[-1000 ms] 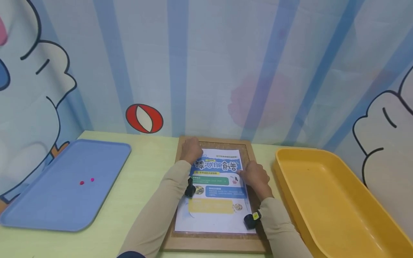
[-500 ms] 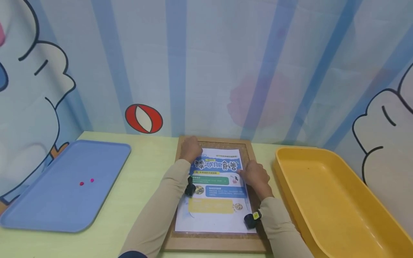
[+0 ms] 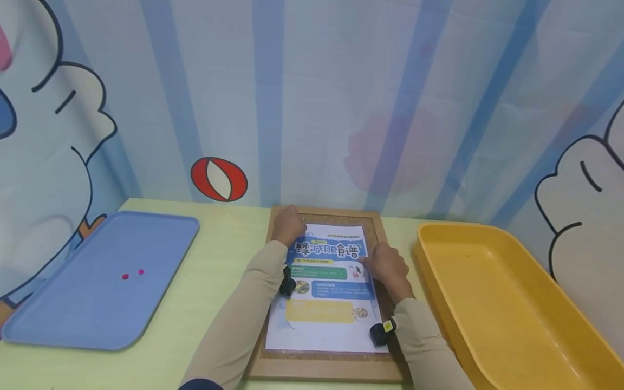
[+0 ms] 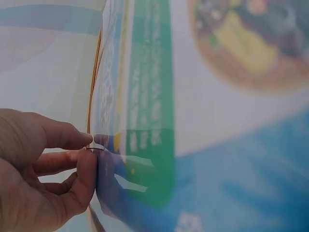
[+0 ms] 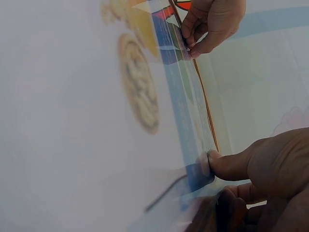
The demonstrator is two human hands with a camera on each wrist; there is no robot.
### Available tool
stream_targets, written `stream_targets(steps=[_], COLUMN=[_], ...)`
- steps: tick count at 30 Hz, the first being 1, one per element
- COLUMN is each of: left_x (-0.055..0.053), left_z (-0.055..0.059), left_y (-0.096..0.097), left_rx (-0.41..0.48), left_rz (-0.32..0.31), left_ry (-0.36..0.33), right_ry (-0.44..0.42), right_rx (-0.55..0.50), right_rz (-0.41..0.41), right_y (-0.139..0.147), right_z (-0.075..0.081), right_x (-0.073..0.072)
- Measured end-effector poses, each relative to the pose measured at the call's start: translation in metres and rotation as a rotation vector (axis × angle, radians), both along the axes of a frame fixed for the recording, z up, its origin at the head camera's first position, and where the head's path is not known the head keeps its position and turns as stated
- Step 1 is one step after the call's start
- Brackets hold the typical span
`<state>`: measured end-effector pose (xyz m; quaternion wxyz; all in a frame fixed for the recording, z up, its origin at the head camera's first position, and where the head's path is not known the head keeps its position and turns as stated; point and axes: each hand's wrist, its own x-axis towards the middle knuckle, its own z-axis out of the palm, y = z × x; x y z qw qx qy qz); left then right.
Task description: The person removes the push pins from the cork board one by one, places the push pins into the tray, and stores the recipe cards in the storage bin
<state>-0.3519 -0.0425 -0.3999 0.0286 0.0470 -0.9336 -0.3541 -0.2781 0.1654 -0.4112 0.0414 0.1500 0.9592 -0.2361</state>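
A printed sheet [image 3: 324,338] with blue, green and yellow panels lies on a wood-framed cork board [image 3: 322,371], its surface glossy in the wrist views. At the sheet's upper left corner is my left hand [image 3: 288,226]. In the left wrist view its thumb and forefinger pinch a small thin thing [image 4: 94,148] right at the sheet, mostly hidden by the fingertips; I cannot tell its kind. My right hand [image 3: 387,266] grips the board's right side, fingers curled at the edge. Its thumb [image 5: 231,165] presses on the sheet's right margin.
A blue tray [image 3: 88,309] on the left bears two small red and pink pieces [image 3: 132,274]. To the right stands a deep yellow tray [image 3: 507,303]. A printed cloth backdrop [image 3: 322,108] rises directly behind the board on the pale yellow table [image 3: 224,233].
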Motion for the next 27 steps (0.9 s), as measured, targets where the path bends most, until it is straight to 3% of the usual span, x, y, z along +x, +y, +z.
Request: stream_targets(steps=[15, 27], left_x=[-0.0038, -0.0045], left_z=[-0.003, -0.004], left_y=[-0.0047, -0.005], left_rx=[-0.011, -0.105], left_rz=[-0.016, -0.102], left_ry=[0.006, 0.009], right_ry=[-0.007, -0.006], right_rx=[0.004, -0.006], right_rz=[-0.002, -0.003], right_y=[-0.0008, 0.0], right_z=[0.0012, 0.0012], right_x=[-0.0002, 0.0009])
